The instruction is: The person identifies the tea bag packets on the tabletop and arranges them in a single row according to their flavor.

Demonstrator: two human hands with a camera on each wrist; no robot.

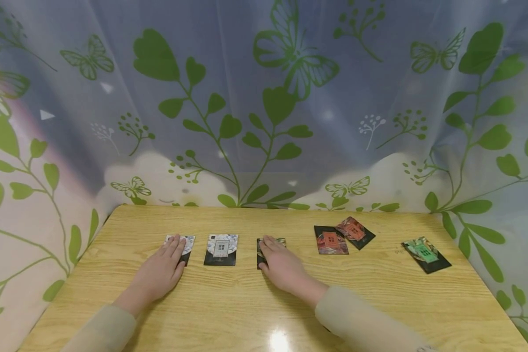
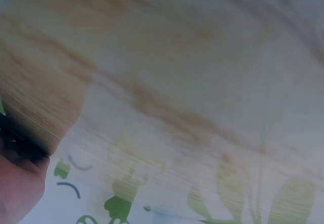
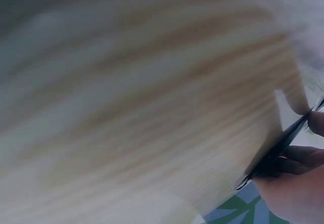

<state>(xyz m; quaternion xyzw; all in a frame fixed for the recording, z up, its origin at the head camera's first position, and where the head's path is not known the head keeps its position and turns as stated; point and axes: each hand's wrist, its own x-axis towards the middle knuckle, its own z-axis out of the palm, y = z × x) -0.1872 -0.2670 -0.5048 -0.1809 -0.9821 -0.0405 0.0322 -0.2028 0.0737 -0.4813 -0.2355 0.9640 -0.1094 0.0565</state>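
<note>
In the head view my left hand (image 1: 163, 269) lies with outstretched fingers over a white-and-black packet (image 1: 187, 244), covering most of it. My right hand (image 1: 286, 266) rests on a dark packet (image 1: 261, 247) with a patterned upper edge, its fingers extended across the front. Between the two hands lies another white-and-black packet (image 1: 221, 249), flat and upright with a label in its middle. The right wrist view shows the dark packet (image 3: 276, 153) nearly edge-on beside the fingertips. Only part of my left hand (image 2: 20, 186) shows at the corner of the left wrist view.
Right of my right hand lie two red-and-black packets (image 1: 331, 240) (image 1: 356, 232), one overlapping the other's corner. A green-and-black packet (image 1: 427, 255) sits at an angle farther right. The wooden table (image 1: 229, 313) ends at a curtain (image 1: 246, 122) printed with leaves and butterflies.
</note>
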